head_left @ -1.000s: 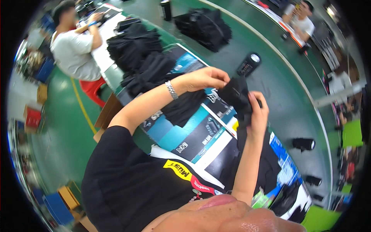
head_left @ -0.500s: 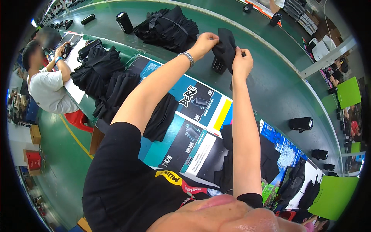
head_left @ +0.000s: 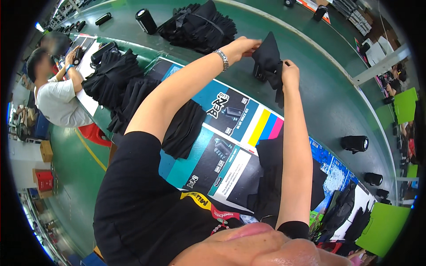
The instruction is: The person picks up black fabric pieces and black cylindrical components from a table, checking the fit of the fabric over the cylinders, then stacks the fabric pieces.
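Observation:
Above the green belt I hold up a limp black cloth pouch (head_left: 269,54) between my two hands. My left hand (head_left: 244,47), with a metal watch at the wrist, has its fingers together at the pouch's left edge. My right hand (head_left: 290,74) pinches its lower right side, where the cloth hangs down in a narrow tail. Partly hidden behind the pouch, a black speaker (head_left: 258,72) stands on the belt. A bundle of black pouches (head_left: 199,27), tied round with a strip, lies on the belt beyond my left hand.
More black pouches (head_left: 184,131) are heaped on the bench left of my arms. Black cloth (head_left: 270,177) lies under my right forearm. Cylindrical speakers (head_left: 355,143) sit along the green belt (head_left: 319,106). A co-worker (head_left: 57,99) sits at the far left, handling a speaker.
The pouch has shifted slightly right, and its top now spreads to a point. Both hands moved right with it. The speaker behind and the other belt items appear a little farther right.

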`<state>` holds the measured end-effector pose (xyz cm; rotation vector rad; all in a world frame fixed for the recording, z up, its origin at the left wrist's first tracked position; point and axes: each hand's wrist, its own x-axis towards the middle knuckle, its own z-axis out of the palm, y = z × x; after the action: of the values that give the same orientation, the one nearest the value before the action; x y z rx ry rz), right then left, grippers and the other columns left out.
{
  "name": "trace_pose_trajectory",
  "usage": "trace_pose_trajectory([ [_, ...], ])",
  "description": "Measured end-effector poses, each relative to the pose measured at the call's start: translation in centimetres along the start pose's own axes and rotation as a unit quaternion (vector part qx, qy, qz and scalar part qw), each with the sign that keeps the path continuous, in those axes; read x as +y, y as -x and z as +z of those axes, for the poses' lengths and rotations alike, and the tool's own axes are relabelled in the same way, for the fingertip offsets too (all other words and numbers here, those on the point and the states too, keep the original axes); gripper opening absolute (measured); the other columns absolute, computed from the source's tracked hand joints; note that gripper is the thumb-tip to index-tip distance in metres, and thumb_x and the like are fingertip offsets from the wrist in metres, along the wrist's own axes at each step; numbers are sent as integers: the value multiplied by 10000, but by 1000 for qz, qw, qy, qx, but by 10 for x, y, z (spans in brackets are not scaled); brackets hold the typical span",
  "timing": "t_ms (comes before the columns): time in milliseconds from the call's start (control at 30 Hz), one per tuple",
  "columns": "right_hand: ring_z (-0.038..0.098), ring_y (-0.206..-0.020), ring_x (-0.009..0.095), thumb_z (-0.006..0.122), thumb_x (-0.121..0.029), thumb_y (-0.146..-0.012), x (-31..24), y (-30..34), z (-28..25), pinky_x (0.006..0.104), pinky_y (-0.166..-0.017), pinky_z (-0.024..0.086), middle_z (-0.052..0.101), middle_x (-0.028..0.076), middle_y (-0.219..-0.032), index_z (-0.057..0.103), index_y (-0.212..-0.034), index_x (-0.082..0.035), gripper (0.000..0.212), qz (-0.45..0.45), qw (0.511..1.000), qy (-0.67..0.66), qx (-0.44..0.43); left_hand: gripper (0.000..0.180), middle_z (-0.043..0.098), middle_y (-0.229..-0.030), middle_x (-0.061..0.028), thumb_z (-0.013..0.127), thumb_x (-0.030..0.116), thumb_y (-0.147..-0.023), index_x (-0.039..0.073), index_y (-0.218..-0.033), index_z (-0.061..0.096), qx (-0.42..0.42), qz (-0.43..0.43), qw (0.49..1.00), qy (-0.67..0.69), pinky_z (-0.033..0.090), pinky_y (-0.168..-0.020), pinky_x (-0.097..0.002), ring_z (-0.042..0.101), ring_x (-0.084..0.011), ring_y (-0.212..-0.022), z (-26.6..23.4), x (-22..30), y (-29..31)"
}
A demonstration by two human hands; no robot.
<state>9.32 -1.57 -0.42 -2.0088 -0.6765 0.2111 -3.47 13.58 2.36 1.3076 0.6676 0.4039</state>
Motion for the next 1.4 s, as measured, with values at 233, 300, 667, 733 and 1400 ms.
trace_pose_trajectory([
  [233, 652, -736, 250, 601, -200, -821, 1, 11, -21, 343, -684, 486, 682, 157, -826, 702, -925, -48, 210, 40, 995, -88, 2, 333, 672, -1002, -107, 572, 271, -921, -35, -1048, 605, -146, -36, 976, 157, 530, -799, -290, 662, -187, -862, 47, 7, 3],
  [300, 622, -695, 201, 604, -184, -822, -3, 20, -29, 325, -654, 474, 668, 125, -782, 702, -906, -38, 195, 69, 986, -152, -21, 311, 672, -1000, -113, 575, 255, -911, -30, -1028, 618, -86, -31, 986, 142, 518, -755, -290, 654, -183, -829, 47, -2, -2],
  [667, 634, -830, 408, 653, -298, -788, -1, 43, -16, 411, -733, 483, 671, 223, -840, 687, -843, -34, 272, 3, 998, 48, 47, 279, 599, -1218, -86, 551, 320, -875, 123, -994, 708, 135, 325, 829, -434, 270, -1056, -486, 444, -275, -1255, 21, -111, -81],
  [733, 634, -906, 401, 637, -301, -792, 34, 42, -12, 436, -773, 487, 675, 217, -882, 699, -881, -52, 272, 36, 991, 109, 69, 288, 573, -1257, -81, 554, 336, -874, 131, -998, 714, 139, 330, 802, -477, 252, -1067, -484, 409, -269, -1283, 36, -127, -75],
  [1400, 608, -733, 176, 738, -355, -794, 1, 113, -64, 295, -681, 473, 660, 99, -801, 631, -984, 26, 439, -87, 991, -104, -19, 814, 663, -870, -249, 92, 583, -951, -44, -1038, 605, -187, 30, 917, 351, 552, -774, -429, 672, -346, -820, 103, 3, 65],
])
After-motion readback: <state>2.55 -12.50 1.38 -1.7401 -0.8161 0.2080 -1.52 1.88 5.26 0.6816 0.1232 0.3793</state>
